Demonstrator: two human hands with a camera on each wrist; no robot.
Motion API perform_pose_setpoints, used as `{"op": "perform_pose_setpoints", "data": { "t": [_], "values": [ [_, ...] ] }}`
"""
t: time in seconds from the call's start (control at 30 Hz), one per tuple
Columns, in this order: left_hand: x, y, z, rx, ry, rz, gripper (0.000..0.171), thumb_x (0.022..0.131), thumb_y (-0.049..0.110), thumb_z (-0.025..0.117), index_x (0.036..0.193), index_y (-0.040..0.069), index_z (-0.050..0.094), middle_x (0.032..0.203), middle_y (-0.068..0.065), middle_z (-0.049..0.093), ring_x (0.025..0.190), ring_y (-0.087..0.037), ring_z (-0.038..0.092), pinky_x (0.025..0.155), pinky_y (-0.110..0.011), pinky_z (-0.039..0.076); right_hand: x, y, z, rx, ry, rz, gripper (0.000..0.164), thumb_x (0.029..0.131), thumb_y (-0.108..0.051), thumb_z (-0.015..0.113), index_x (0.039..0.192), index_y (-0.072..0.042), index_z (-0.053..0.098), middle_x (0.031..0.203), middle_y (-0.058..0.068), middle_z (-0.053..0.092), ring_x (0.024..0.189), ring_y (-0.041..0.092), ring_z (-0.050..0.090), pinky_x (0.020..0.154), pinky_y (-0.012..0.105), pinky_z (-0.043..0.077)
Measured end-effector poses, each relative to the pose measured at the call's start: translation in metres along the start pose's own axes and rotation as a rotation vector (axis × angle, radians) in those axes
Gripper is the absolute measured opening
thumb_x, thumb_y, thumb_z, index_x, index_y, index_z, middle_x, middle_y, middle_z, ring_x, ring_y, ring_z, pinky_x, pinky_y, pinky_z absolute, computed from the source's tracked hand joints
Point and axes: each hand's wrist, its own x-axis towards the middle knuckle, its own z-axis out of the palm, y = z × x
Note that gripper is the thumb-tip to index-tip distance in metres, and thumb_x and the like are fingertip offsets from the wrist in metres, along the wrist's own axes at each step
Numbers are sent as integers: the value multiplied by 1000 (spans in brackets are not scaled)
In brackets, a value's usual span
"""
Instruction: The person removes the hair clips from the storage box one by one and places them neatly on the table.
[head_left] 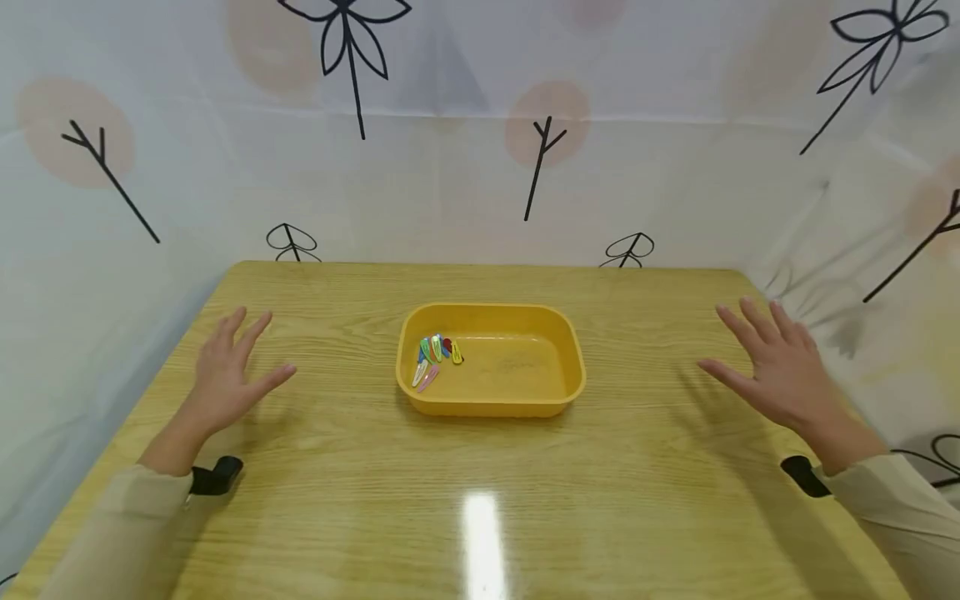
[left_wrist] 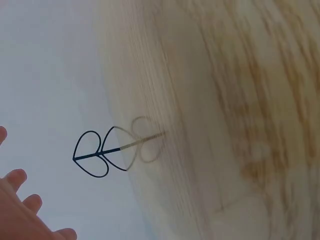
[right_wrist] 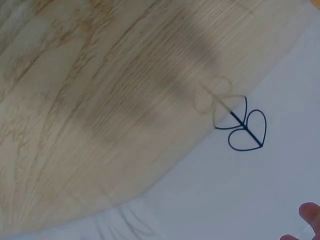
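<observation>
A yellow rectangular tray (head_left: pixel 491 408) stands on the table in the head view. Inside its left end lies a small cluster of colourful snap hair clips (head_left: pixel 436 350), among them green, blue, white, pink, red and yellow ones. To the left of the tray, my left hand (head_left: pixel 228 375) hovers over the table with its fingers spread and nothing in it. On the other side, my right hand (head_left: pixel 780 371) is held up near the table's right edge, fingers likewise spread and holding nothing. Only fingertips (left_wrist: pixel 32 202) show in the left wrist view, and a few fingertips (right_wrist: pixel 310 214) in the right.
The wood-grain table (head_left: pixel 480 467) reaches back to a white cloth backdrop (head_left: pixel 450 192) with black plant drawings. Dark wrist-camera mounts (head_left: pixel 216 476) sit at both cuffs. A bright light reflection falls on the table's front part.
</observation>
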Motion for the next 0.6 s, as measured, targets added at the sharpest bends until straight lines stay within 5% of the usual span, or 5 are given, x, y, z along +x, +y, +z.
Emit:
{"op": "perform_pose_setpoints", "data": {
  "t": [0.27, 0.6],
  "values": [
    [2, 8, 6, -133, -9, -30, 77, 89, 34, 61, 149, 11, 19, 153, -20, 0, 135, -46, -7, 93, -77, 4, 5, -5, 3, 7, 23, -32, 77, 90, -46, 56, 151, -18, 17, 151, 21, 14, 138, 36, -8, 108, 58, -5],
    [7, 15, 11, -186, -16, -38, 76, 88, 32, 63, 149, 13, 23, 154, -13, 0, 136, -43, -3, 90, -77, 12, 11, -17, 5, 22, 38, -56, 75, 89, -46, 57, 150, -20, 22, 151, 19, 18, 139, 34, -5, 108, 60, -1]
  ]
}}
